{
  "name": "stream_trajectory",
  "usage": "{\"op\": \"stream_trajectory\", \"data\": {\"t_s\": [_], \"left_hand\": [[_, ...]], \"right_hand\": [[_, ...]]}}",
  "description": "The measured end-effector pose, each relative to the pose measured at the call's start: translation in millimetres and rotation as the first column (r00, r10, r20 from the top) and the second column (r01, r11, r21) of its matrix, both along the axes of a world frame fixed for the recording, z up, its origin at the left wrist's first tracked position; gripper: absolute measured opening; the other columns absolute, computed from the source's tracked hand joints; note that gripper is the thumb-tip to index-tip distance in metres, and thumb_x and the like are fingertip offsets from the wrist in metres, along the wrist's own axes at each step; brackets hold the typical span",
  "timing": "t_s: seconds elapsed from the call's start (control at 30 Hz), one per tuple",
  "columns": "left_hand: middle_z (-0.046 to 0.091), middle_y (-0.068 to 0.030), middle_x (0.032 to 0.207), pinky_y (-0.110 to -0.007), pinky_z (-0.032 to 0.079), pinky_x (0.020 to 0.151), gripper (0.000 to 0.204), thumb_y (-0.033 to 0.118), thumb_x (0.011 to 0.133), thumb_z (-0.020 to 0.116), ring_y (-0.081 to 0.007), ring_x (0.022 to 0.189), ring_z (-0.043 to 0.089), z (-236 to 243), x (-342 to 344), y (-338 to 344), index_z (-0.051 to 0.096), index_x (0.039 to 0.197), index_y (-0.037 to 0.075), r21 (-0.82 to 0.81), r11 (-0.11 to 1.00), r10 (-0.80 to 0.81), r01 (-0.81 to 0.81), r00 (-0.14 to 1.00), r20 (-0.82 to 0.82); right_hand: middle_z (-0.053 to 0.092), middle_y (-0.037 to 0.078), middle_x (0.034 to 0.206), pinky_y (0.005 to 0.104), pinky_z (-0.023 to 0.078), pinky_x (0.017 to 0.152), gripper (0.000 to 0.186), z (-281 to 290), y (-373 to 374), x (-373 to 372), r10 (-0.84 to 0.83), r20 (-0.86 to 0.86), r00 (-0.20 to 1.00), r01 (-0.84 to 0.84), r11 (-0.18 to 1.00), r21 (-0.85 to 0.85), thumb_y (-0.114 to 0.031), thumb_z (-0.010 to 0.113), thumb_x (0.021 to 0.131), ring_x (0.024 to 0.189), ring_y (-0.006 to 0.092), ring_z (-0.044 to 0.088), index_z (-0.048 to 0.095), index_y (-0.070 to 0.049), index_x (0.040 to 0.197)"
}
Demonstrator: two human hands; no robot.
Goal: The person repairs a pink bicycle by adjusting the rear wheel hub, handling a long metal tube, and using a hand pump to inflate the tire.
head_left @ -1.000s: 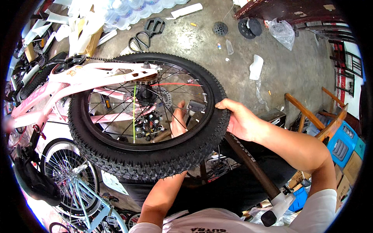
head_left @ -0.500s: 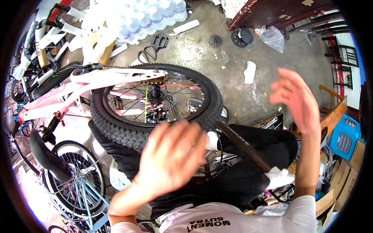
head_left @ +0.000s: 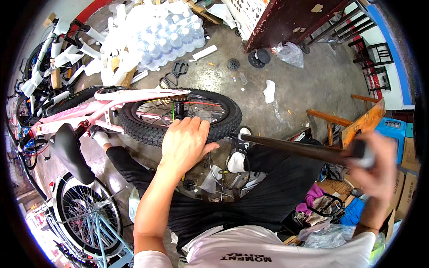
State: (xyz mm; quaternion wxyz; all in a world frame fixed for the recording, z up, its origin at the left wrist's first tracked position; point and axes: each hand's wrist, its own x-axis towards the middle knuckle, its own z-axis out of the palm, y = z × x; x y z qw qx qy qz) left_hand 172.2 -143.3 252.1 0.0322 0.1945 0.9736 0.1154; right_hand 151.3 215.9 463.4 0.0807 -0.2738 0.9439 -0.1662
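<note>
A pink bicycle frame [head_left: 100, 106] lies on its side, its rear wheel [head_left: 228, 123] with the knobby black tyre in front of me. My left hand [head_left: 184, 142] is on the near side of that wheel, fingers bent over the tyre and thumb sticking out to the right; the fingertips are hidden. My right hand [head_left: 375, 165], blurred, is closed around the near end of a long dark metal bar [head_left: 299, 149]. The bar slants across my right leg, its far end beside the tyre; what it meets there is too small to tell. Between wheel and hub run a green and a red spoke.
A light blue bicycle [head_left: 96, 223] with a black saddle [head_left: 69, 149] stands at left. Shrink-wrapped water bottles [head_left: 167, 42] lie at the back. Loose parts, a pedal [head_left: 180, 68] and a plastic bag [head_left: 289, 54] are on the floor. A wooden stool [head_left: 333, 120], blue plastic and cardboard crowd the right.
My right hand has come down from the air onto the bar's end, and the bar has risen off my leg. My left hand has settled on the wheel. The view has shifted.
</note>
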Motion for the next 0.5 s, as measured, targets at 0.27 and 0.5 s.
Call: {"op": "stream_trajectory", "data": {"t_s": [0.27,0.5], "left_hand": [[0.058,-0.0042,0.083,-0.038,0.048,0.073,0.05,0.043,0.065,0.085,-0.0232,0.081,0.062,-2.1,3.9,-0.7,0.06,0.09,0.008,0.01,1.0,0.007,-0.007,0.999,-0.035],[0.058,-0.0046,0.082,-0.037,0.048,0.073,0.049,0.041,0.065,0.086,-0.0236,0.081,0.062,-1.6,-1.5,4.6,0.06,0.089,0.008,0.046,0.999,-0.011,0.012,1.0,-0.028]], "right_hand": [[0.061,0.013,0.08,0.0359,0.051,0.065,0.032,29.4,-10.5,-7.8,0.207,0.105,0.973,-0.193,0.972,-0.135,-0.009,0.075,0.069,0.069,0.0286,0.063,0.059,-0.001,0.095],[0.057,0.012,0.068,0.0447,0.05,0.058,0.024,-122.2,-77.7,-11.6,0.188,0.057,0.98,-0.186,0.982,-0.037,-0.023,0.073,0.076,0.064,0.0334,0.061,0.055,-0.007,0.079]]}}
